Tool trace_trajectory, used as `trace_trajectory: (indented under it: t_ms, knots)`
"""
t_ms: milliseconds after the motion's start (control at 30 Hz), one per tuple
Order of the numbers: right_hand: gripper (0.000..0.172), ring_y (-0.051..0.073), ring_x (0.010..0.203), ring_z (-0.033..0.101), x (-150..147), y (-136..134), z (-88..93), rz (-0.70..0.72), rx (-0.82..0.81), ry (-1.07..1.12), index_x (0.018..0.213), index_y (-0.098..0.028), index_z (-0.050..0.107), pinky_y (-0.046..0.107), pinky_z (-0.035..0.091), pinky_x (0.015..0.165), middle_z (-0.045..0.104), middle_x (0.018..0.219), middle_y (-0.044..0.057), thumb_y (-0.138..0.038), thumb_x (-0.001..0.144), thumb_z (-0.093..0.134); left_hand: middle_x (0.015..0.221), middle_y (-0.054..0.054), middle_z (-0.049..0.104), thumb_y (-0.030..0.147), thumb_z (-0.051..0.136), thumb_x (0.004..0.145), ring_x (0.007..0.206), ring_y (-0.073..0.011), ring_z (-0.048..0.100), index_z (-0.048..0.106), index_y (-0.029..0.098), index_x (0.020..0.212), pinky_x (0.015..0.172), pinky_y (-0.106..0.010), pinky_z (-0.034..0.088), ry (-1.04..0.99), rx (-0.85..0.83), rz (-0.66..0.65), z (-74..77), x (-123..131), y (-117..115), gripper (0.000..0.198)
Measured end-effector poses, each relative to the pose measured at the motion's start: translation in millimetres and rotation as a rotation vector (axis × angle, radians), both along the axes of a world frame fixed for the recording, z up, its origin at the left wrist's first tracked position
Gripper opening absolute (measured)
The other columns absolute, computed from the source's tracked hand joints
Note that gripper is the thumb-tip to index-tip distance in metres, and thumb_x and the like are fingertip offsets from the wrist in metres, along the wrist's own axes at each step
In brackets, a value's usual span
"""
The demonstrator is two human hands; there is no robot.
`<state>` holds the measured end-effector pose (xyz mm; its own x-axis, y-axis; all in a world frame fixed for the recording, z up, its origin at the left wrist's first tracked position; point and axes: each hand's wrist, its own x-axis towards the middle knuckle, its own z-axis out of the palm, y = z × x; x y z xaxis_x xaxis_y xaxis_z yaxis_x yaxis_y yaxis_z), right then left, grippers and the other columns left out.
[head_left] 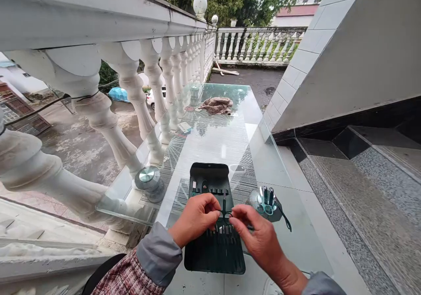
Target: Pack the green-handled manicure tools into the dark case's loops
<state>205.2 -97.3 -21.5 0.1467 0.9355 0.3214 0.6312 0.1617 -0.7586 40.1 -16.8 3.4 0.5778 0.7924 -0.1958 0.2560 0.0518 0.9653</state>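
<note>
A small pair of dark scissors [224, 204] is held over an open black manicure case [213, 260], its tip pointing away from me. My left hand [199, 218] pinches one finger loop, and my right hand [258, 236] pinches the other. Beneath them, the case lies unfolded on the glass table [279, 176], with several small tools in its lower half and a few pieces in the upper slots. To the right of the case sits a group of nail clippers [268, 195] beside light-handled scissors [267, 209] and a dark strap [285, 218].
A crumpled brown cloth [217, 105] lies toward the table's far end. A small box [184, 127] is at the left, beyond a round metal-topped table support [149, 180]. White balusters [95, 111] run along the left; stone steps [368, 190] rise on the right.
</note>
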Motion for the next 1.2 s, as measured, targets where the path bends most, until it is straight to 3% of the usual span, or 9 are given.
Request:
trace_trajectory:
  t_ms: [133,233,300,400,500,633,767,1000,1200]
  knots:
    - [0.018,0.013,0.061,0.058,-14.3,5.0,7.6,-0.002,-0.043,0.113,0.08,-0.022,0.06,0.023,0.048,0.06,0.064,0.07,0.002,-0.036,0.086,0.05,0.063,0.004,0.052,0.024,0.057,0.07,0.052,-0.0091,0.054,0.054,0.017,0.072,0.046,-0.019,0.046,0.002,0.021,-0.019,-0.3,-2.1,2.5,0.008]
    - [0.021,0.014,0.06,0.057,11.5,9.6,10.4,-0.154,-0.113,0.155,0.085,-0.021,0.061,0.025,0.047,0.059,0.064,0.071,0.002,-0.04,0.083,0.052,0.07,0.002,0.054,0.028,0.057,0.073,0.058,-0.01,0.054,0.058,0.016,0.076,0.051,-0.021,0.05,-0.01,0.122,0.067,3.3,-13.0,11.4,0.012]
    - [0.026,0.016,0.062,0.058,36.8,11.7,9.8,-0.285,-0.16,0.135,0.09,-0.021,0.061,0.026,0.046,0.06,0.066,0.073,0.003,-0.044,0.081,0.053,0.076,0.0,0.057,0.028,0.055,0.076,0.06,-0.0099,0.055,0.06,0.017,0.08,0.055,-0.022,0.051,0.006,0.256,0.199,6.7,-24.1,19.0,0.013]
    - [0.023,0.018,0.065,0.059,68.5,13.7,2.0,-0.423,-0.219,-0.054,0.085,-0.022,0.061,0.029,0.043,0.061,0.067,0.073,0.003,-0.042,0.077,0.051,0.082,-0.001,0.06,0.025,0.052,0.081,0.067,-0.0114,0.057,0.061,0.018,0.081,0.058,-0.022,0.05,0.096,0.412,0.319,9.8,-40.6,27.9,0.012]
    - [0.019,0.018,0.059,0.055,83.2,13.8,-10.1,-0.447,-0.262,-0.321,0.08,-0.024,0.058,0.03,0.038,0.057,0.066,0.071,0.003,-0.037,0.077,0.046,0.082,-0.001,0.061,0.019,0.051,0.083,0.076,-0.0131,0.058,0.061,0.019,0.081,0.07,-0.024,0.048,0.291,0.624,0.308,9.5,-50.0,30.7,0.01]
    - [0.019,0.021,0.068,0.056,86.6,12.7,-19.7,-0.419,-0.21,-0.561,0.081,-0.023,0.057,0.031,0.039,0.059,0.065,0.078,0.005,-0.033,0.081,0.041,0.085,-0.001,0.062,0.015,0.053,0.086,0.081,-0.0144,0.058,0.061,0.019,0.083,0.075,-0.025,0.044,0.566,0.747,0.163,6.9,-49.8,29.0,0.009]
    - [0.02,0.025,0.083,0.055,79.6,14.7,-17.5,-0.403,0.029,-0.712,0.085,-0.02,0.059,0.037,0.043,0.074,0.064,0.09,0.011,-0.03,0.085,0.042,0.092,-0.003,0.062,0.018,0.054,0.088,0.088,-0.0166,0.058,0.062,0.019,0.088,0.078,-0.027,0.044,0.752,0.741,0.051,4.3,-46.5,28.6,0.008]
    - [0.019,0.022,0.096,0.055,27.6,24.0,-12.0,-0.073,0.296,-0.549,0.094,-0.018,0.062,0.037,0.044,0.087,0.064,0.097,0.009,-0.026,0.09,0.046,0.102,-0.003,0.06,0.023,0.061,0.085,0.099,-0.0213,0.055,0.058,0.021,0.099,0.079,-0.03,0.045,0.964,0.739,-0.064,-3.2,-43.8,30.5,0.015]
    - [0.016,0.019,0.092,0.054,-13.7,28.9,-16.5,0.11,0.262,-0.482,0.091,-0.016,0.061,0.034,0.045,0.084,0.063,0.094,0.008,-0.017,0.09,0.046,0.102,-0.004,0.06,0.023,0.058,0.086,0.098,-0.0219,0.054,0.055,0.02,0.097,0.078,-0.03,0.045,1.062,0.784,-0.084,-1.3,-35.4,30.2,0.012]
